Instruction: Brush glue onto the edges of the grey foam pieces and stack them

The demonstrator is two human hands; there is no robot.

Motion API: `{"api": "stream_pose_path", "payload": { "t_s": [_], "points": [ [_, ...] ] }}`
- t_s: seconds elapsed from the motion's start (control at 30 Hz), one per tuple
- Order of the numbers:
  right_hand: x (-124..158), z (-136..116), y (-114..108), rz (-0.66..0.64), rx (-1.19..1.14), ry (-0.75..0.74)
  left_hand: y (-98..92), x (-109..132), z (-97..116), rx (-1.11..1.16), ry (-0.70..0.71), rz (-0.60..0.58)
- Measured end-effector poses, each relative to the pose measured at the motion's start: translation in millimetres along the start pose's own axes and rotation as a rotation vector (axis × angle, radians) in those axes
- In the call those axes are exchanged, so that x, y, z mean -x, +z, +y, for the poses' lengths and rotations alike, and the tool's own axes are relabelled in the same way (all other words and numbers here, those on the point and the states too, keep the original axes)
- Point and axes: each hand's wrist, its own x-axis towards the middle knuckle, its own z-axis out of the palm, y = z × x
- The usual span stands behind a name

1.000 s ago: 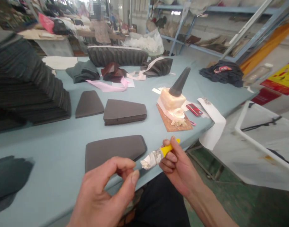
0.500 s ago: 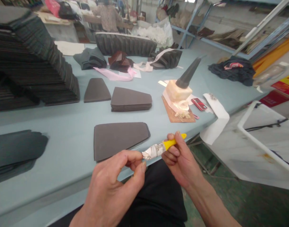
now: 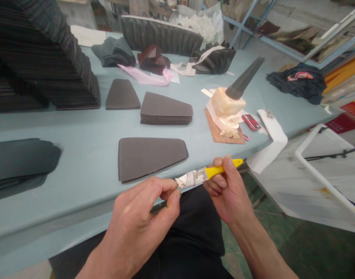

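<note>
The right hand [image 3: 228,188] has its fingers closed round a yellow-handled brush [image 3: 209,173], near the worktop [image 3: 87,162] edge. At the bristle tip, the left hand's [image 3: 145,213] thumb and forefinger stand narrowly apart; from here I cannot tell whether they pinch it. Dark panels [image 3: 151,157] lie just beyond.

Brush [image 3: 199,176] between left hand [image 3: 142,215] and right hand [image 3: 229,188], before panel stack [image 3: 151,158] on table [image 3: 88,159]; block [image 3: 227,104] right of stack.

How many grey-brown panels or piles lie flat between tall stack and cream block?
3: small panel beside the tall stack, middle pile right of it, near pile beyond the left hand.
</note>
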Motion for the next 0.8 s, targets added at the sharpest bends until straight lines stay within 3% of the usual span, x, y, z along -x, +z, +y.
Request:
{"api": "stream_pose_path", "payload": {
  "t_s": [0.5,0.7,0.8],
  "points": [
    [8.0,12.8,1.1,0.036,0.059,-0.019,2.3,15.5,-3.7,-0.078,-0.004,0.000],
    [20.4,20.4,5.8,0.031,0.154,-0.161,11.6,22.8,-6.6,-0.227,-0.023,0.068],
    [30.0,21.0,8.1,0.032,0.225,-0.215,7.5,32.5,-12.9,-0.290,-0.069,0.098]
  ]
}}
